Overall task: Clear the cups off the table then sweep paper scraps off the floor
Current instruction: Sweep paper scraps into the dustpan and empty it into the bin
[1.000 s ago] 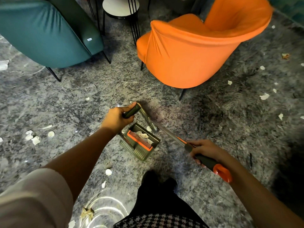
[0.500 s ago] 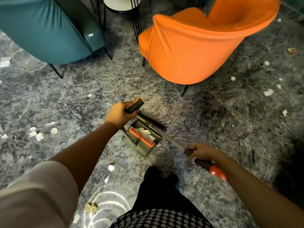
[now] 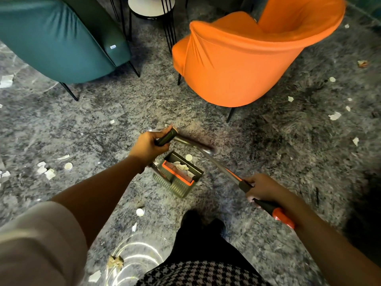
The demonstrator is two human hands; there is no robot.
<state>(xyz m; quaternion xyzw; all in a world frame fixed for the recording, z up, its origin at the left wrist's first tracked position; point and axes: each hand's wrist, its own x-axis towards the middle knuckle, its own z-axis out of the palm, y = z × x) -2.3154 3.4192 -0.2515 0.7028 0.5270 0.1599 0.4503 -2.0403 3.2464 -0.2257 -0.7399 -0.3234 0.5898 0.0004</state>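
Note:
My left hand grips the dark handle of a green dustpan that stands on the grey carpet. The pan has an orange comb edge and holds a few white paper scraps. My right hand grips the black and orange handle of a broom. Its metal shaft runs up-left toward the pan's mouth, and the brush end is blurred. More paper scraps lie on the floor at the left, at the right and near my feet.
An orange armchair stands just beyond the dustpan, and a teal armchair at the upper left. A small round table on thin black legs sits between them. My legs and dark shoes are at the bottom centre.
The broom's brush end has swept left toward the dustpan's mouth. A round white scrap now lies at the pan's opening. Both hands keep their grips.

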